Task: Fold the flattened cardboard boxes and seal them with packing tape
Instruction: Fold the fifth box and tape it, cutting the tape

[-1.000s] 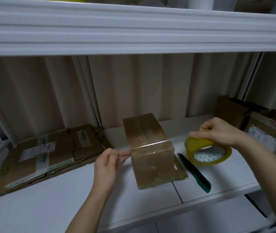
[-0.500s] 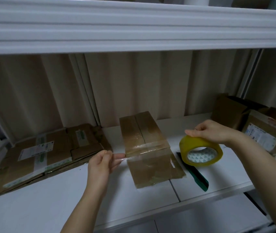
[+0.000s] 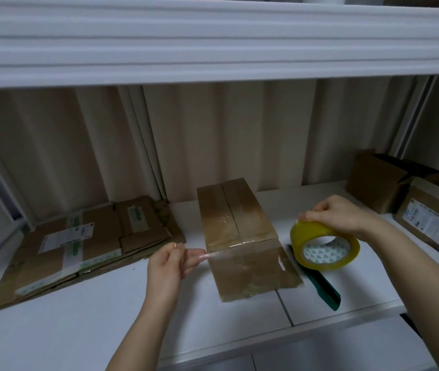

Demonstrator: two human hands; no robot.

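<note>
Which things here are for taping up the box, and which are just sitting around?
For the job:
- folded box
- tape roll, gripped by right hand
- tape end, pinched by left hand
- flattened boxes, waiting

Lying about:
- green cutter
- other boxes

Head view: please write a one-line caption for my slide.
Left hand pinches the tape end while right hand holds the roll, stretching tape across a folded box on a white shelf.
</note>
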